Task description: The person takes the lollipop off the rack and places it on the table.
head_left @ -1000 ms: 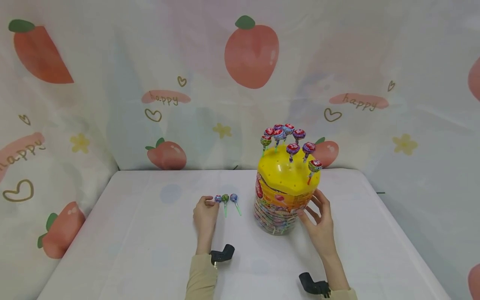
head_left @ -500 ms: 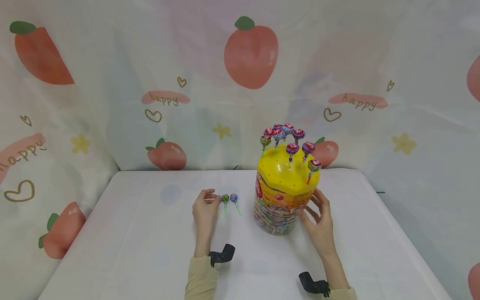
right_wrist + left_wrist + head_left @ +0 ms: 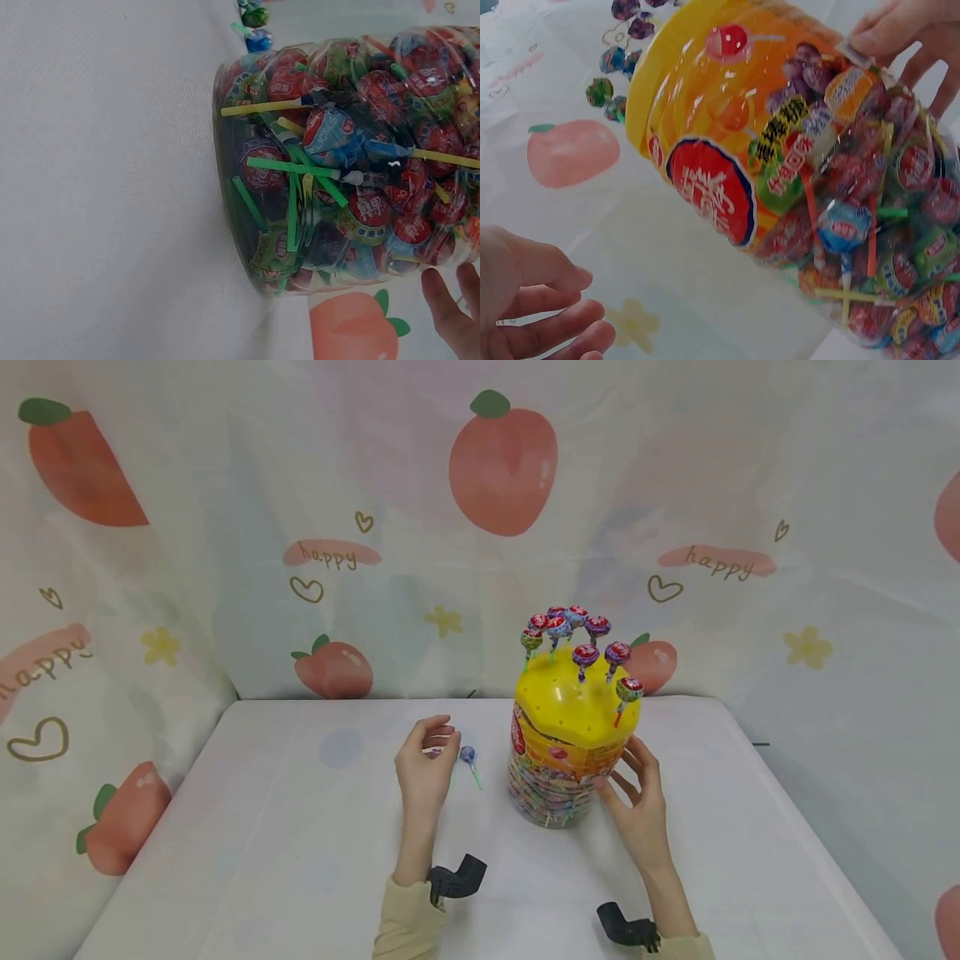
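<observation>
A clear jar of lollipops with a yellow lid stands upright on the table, right of centre. Several wrapped lollipops stick up from holes in the lid. My right hand holds the jar's right side, thumb in front and fingers curved behind. In the left wrist view, my left hand has loosely bent fingers with nothing visible between them. It hovers left of a blue lollipop lying on the table. Other lollipops there are mostly hidden behind this hand.
The white-covered table meets a patterned cloth backdrop at its far edge. Black wrist mounts project inward from both forearms. The jar rises between the hands, slightly nearer the right one.
The left hand has lifted and moved slightly forward and right, now covering the green lollipop and most of the one left of it. The right hand and jar have stayed put.
</observation>
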The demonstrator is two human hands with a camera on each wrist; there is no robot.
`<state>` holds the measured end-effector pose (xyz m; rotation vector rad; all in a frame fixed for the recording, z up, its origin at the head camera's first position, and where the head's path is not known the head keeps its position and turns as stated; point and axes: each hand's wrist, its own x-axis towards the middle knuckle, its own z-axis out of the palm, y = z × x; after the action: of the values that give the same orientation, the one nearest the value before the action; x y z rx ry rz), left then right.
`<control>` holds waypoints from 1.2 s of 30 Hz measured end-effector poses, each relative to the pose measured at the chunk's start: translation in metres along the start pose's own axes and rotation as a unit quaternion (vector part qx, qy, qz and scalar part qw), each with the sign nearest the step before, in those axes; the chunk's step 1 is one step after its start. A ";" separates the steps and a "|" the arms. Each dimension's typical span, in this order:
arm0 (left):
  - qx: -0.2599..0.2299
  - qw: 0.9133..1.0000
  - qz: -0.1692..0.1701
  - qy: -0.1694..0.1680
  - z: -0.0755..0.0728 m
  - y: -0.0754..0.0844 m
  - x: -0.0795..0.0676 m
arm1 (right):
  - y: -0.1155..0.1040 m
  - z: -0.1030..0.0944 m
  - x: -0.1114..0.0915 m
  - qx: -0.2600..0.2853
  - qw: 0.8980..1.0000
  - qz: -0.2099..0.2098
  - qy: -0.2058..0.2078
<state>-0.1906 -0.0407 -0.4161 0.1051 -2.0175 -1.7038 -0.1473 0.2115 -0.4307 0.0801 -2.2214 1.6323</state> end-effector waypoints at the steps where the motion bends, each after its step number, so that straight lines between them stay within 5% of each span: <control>1: -0.005 1.000 0.007 -0.004 0.001 0.004 -0.002 | 0.000 0.000 0.000 0.000 1.000 0.000 0.000; 10: -0.024 0.995 0.087 -0.032 0.020 0.032 -0.014 | -0.003 0.000 0.000 -0.006 1.000 0.008 0.002; 25: -0.065 0.981 0.175 -0.061 0.042 0.072 -0.005 | 0.024 -0.002 0.005 -0.002 1.000 -0.007 0.002; 36: -0.081 0.978 0.167 -0.091 0.060 0.095 0.001 | 0.024 0.000 0.005 0.000 1.000 -0.019 0.006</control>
<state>-0.1925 0.0339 -0.3317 -0.4357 -1.8823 -1.6966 -0.1583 0.2199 -0.4504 0.1125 -2.1972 1.6090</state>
